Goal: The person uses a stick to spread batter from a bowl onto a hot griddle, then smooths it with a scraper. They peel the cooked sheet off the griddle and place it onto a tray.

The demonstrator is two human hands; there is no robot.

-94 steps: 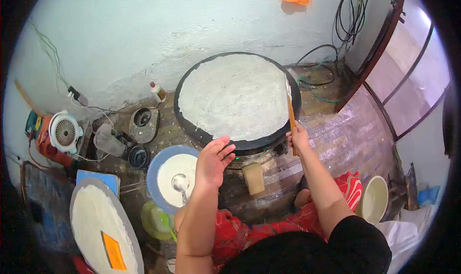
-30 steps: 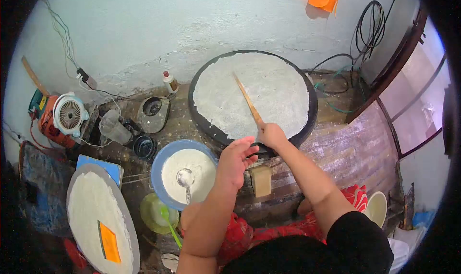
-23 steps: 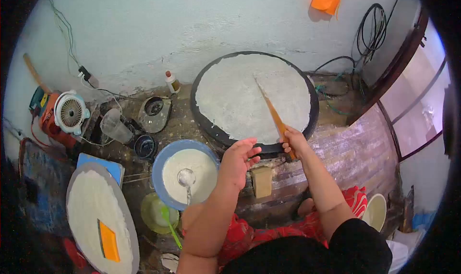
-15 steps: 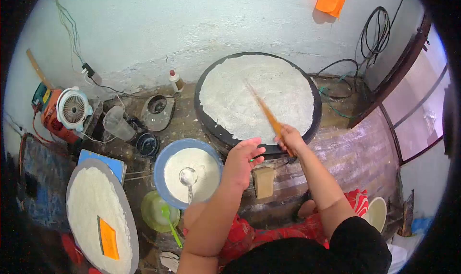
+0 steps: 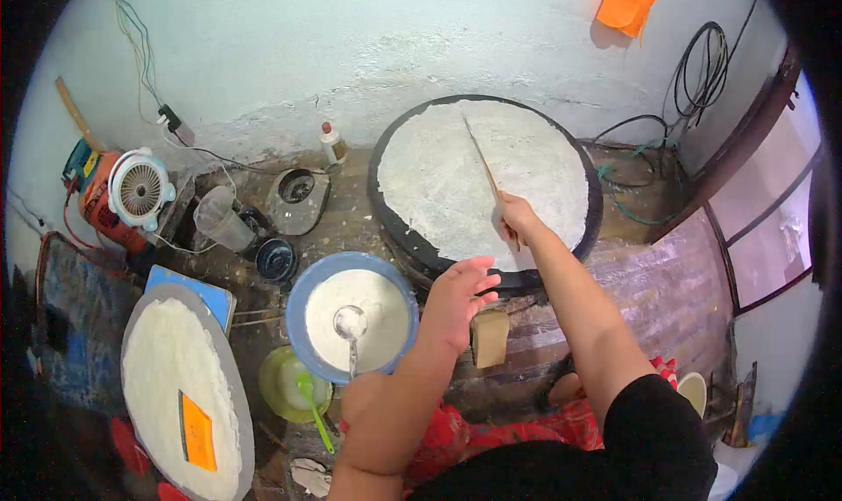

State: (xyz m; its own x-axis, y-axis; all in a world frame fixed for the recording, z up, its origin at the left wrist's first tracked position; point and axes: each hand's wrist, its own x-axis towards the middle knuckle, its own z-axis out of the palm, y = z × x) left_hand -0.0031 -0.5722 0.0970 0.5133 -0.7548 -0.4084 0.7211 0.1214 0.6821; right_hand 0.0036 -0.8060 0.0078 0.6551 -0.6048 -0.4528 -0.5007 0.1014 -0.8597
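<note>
the right hand [image 5: 519, 220] is closed around the near end of a thin wooden stick [image 5: 485, 168], which lies slanted across the white crepe [image 5: 482, 181] with its far tip near the back edge. the crepe covers almost all of the round black griddle [image 5: 593, 229]. the left hand [image 5: 456, 304] hangs open, fingers loosely spread, holding nothing, just in front of the griddle's near rim and beside the blue bowl of batter [image 5: 353, 318] with a ladle [image 5: 351, 330] standing in it. a small tan block [image 5: 489, 337] sits just right of that hand. a gray tray [image 5: 180, 387] of finished sheets lies well to the left.
</note>
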